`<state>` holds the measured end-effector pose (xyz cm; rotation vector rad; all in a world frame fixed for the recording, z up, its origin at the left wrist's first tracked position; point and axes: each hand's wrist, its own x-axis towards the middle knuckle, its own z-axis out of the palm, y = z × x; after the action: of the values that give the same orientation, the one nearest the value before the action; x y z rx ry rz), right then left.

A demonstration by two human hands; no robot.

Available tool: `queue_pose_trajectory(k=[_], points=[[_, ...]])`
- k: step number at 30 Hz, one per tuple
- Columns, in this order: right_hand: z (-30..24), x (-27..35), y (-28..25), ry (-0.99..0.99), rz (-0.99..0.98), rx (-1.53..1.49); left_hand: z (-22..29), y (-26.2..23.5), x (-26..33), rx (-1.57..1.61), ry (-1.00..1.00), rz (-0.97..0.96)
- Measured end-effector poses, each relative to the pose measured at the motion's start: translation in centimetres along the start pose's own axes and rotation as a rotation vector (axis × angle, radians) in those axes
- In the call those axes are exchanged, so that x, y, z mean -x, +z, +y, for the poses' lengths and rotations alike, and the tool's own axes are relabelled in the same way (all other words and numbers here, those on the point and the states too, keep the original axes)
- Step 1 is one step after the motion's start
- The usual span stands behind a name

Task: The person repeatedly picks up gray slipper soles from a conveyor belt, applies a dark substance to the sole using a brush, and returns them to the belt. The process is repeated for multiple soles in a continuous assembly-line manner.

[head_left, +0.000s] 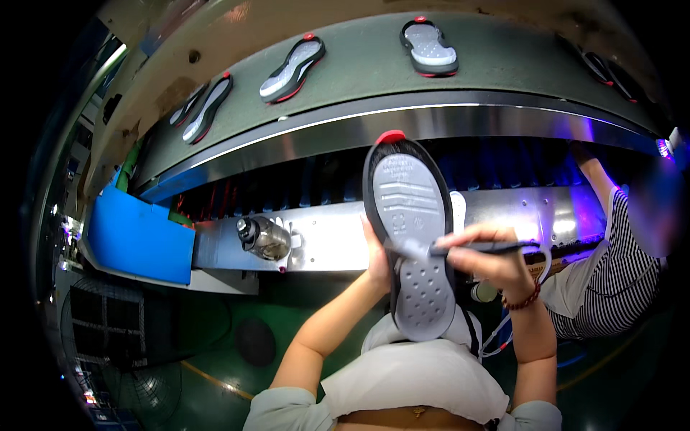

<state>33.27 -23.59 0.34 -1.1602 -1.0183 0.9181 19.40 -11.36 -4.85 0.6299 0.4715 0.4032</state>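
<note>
A shoe sole (413,194), black-rimmed with a light grey inner face and a red tab at its far end, stands tilted up in front of me. My left hand (376,253) is closed round its left edge. In my right hand (492,260) is a brush (496,248) with a dark handle, pinched between thumb and fingers. The pale, blurred tip of that brush lies against the middle of the grey face. Bumps dot the sole's near half, and raised bars cross the far half.
Several similar soles (430,47) lie along a green conveyor belt (359,61) behind a metal rail (345,121). A dark bottle (266,238) stands on the metal ledge (330,237). A blue panel (140,237) is at left, above a fan (136,381). Another person in stripes (622,287) sits at right.
</note>
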Motion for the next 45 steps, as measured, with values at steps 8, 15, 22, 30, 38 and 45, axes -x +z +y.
queue_pose_trajectory(k=[8,15,22,30,38,45], points=[[0.1,0.8,0.0,-0.075,-0.183,-0.067,1.6,-0.1,-2.3,0.165,0.297,-0.34],[0.0,0.7,-0.7,-0.126,-0.315,0.01,3.4,0.6,-3.2,0.278,0.509,-0.465],[1.2,0.9,-1.1,-0.16,-0.224,0.118,4.3,-0.1,-3.4,0.292,0.534,-0.401],[1.9,1.3,-1.7,-0.14,-0.183,0.205,4.8,0.2,-3.0,0.219,0.529,-0.309],[4.4,1.6,-2.0,0.103,-0.024,-0.427,5.8,1.3,-2.9,0.08,0.38,-0.211],[3.5,2.4,1.3,-0.005,-0.078,-0.231,1.4,-3.8,-1.3,0.349,0.172,-0.532]])
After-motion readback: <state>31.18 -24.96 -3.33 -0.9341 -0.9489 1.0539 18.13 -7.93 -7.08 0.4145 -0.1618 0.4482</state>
